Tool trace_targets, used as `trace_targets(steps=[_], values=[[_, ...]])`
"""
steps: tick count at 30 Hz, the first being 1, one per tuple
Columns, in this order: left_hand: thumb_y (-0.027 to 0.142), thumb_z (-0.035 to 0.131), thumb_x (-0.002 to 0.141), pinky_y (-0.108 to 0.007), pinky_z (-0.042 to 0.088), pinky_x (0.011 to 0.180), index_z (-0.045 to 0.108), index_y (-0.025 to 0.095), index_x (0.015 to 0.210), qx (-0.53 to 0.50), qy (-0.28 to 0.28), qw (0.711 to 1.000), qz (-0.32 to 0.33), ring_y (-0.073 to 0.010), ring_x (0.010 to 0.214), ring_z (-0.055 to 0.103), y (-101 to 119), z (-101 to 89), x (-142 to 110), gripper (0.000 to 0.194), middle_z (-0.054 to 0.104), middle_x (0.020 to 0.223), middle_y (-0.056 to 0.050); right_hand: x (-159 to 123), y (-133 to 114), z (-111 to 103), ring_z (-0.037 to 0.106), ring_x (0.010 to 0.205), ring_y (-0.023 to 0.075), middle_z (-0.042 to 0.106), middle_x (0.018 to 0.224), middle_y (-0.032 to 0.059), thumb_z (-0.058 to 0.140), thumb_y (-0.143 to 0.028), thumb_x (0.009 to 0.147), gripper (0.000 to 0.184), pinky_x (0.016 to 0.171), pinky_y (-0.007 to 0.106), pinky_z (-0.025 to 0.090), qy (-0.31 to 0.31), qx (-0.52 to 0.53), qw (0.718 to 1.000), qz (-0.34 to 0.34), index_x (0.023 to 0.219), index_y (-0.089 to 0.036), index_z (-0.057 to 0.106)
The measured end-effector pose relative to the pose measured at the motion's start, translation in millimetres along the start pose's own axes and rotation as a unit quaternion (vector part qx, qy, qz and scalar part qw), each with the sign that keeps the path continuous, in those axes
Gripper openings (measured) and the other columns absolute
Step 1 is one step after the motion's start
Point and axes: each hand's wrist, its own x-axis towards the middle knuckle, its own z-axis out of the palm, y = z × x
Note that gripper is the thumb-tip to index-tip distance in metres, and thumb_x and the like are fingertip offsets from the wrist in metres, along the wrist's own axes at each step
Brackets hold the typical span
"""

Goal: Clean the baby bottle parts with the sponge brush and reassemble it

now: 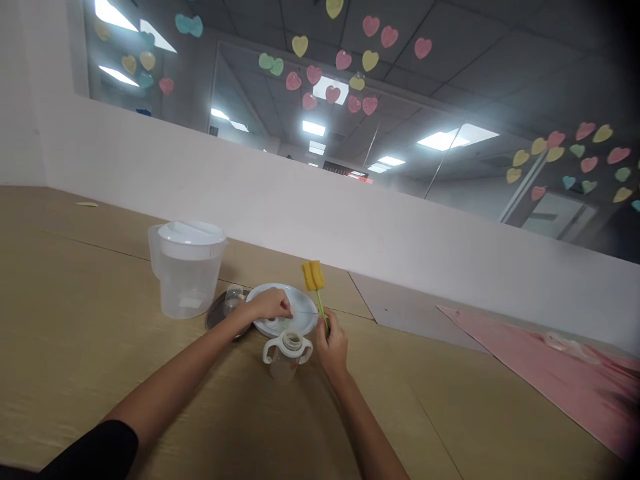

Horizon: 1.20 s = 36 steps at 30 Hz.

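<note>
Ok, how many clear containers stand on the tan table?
3: a clear plastic jug with white lid, leftmost; a small clear cup on a dark round metal dish; a clear bottle with white handles by the white plate. Some may be hidden.

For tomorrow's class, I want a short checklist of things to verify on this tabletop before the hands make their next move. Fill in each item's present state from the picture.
1. Right hand grips the yellow sponge bottle brush by its green handle: ok.
2. What the left hand pinches above the white plate: cannot tell.
3. Two-handled baby bottle stands upright: ok.
4. Teat fitted on that bottle: not ok, its neck looks open.
5. Lidded plastic pitcher stands upright with its lid on: ok.
6. Clear cup sits on the dark round tray: ok.
</note>
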Motion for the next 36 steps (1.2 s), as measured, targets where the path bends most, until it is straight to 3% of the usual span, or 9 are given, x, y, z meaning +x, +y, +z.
trace_targets(steps=[7,13,18,21,23,26,29,33,36], values=[[0.042,0.051,0.077,-0.022,0.027,0.052,0.068,0.012,0.067,-0.008,0.091,0.995,0.047,-0.0107,0.055,0.042,8,-14.1,9,0.036,0.056,0.057,0.000,-3,4,3,0.059,0.056,0.0143,0.068,0.072,0.0051,0.033,-0.037,0.090,0.038,0.054,0.021,0.040,-0.017,-0.037,0.999,-0.028,0.104,-0.014,0.061],[0.049,0.050,0.081,-0.023,0.036,0.057,0.066,0.013,0.066,-0.086,0.161,0.979,0.088,-0.0135,0.063,0.051,24,-26.7,3,0.041,0.058,0.062,0.000,0,13,1,0.057,0.051,0.0162,0.067,0.065,0.0061,0.030,-0.039,0.091,0.045,0.049,0.023,0.038,0.034,-0.102,0.994,0.007,0.105,-0.012,0.063],[0.043,0.050,0.084,-0.030,0.041,0.090,0.070,0.017,0.090,-0.096,0.265,0.948,0.148,-0.0190,0.099,0.056,31,-30.3,1,0.033,0.062,0.103,-0.008,-1,16,2,0.056,0.048,0.0123,0.065,0.061,0.0035,0.034,-0.032,0.091,0.038,0.050,0.020,0.037,0.007,-0.108,0.988,-0.109,0.103,-0.013,0.065],[0.044,0.049,0.084,-0.031,0.042,0.091,0.069,0.015,0.091,-0.104,0.295,0.939,0.146,-0.0196,0.099,0.057,27,-35.9,3,0.035,0.062,0.102,-0.009,-1,18,1,0.056,0.049,0.0113,0.065,0.059,0.0035,0.037,-0.027,0.090,0.033,0.051,0.020,0.038,0.004,-0.129,0.972,-0.197,0.101,-0.013,0.065],[0.047,0.046,0.085,-0.031,0.047,0.081,0.067,0.013,0.095,-0.136,0.275,0.945,0.112,-0.0185,0.087,0.062,22,-43.9,3,0.041,0.065,0.091,-0.008,1,21,-1,0.056,0.051,0.0110,0.066,0.061,0.0041,0.039,-0.024,0.090,0.030,0.052,0.020,0.038,0.000,-0.139,0.960,-0.242,0.099,-0.013,0.066],[0.049,0.039,0.087,-0.026,0.049,0.060,0.063,0.012,0.101,-0.143,0.203,0.969,0.015,-0.0147,0.060,0.062,14,-61.3,-2,0.046,0.065,0.074,-0.006,2,24,-4,0.056,0.051,0.0103,0.066,0.063,0.0040,0.041,-0.023,0.089,0.028,0.052,0.020,0.038,0.014,-0.142,0.959,-0.246,0.097,-0.013,0.065],[0.045,0.036,0.087,-0.022,0.044,0.051,0.064,0.012,0.092,0.027,0.114,0.987,-0.106,-0.0133,0.051,0.060,4,-77.0,-11,0.043,0.066,0.070,-0.007,3,25,-4,0.055,0.050,0.0097,0.065,0.060,0.0028,0.040,-0.023,0.089,0.028,0.051,0.020,0.037,0.024,-0.148,0.962,-0.230,0.097,-0.014,0.065],[0.039,0.049,0.078,-0.030,0.046,0.050,0.066,0.010,0.070,0.142,0.034,0.961,-0.233,-0.0221,0.044,0.060,-15,-78.3,-21,0.035,0.062,0.049,-0.011,3,25,-3,0.055,0.050,0.0100,0.065,0.060,0.0028,0.040,-0.024,0.089,0.028,0.050,0.020,0.037,0.012,-0.161,0.959,-0.231,0.097,-0.014,0.065],[0.039,0.063,0.065,-0.038,0.046,0.047,0.065,0.011,0.054,0.149,0.023,0.954,-0.259,-0.0302,0.041,0.059,-29,-66.3,-22,0.030,0.054,0.035,-0.013,3,25,-3,0.055,0.050,0.0106,0.065,0.060,0.0031,0.038,-0.024,0.090,0.029,0.051,0.021,0.037,0.001,-0.165,0.959,-0.230,0.096,-0.014,0.065]])
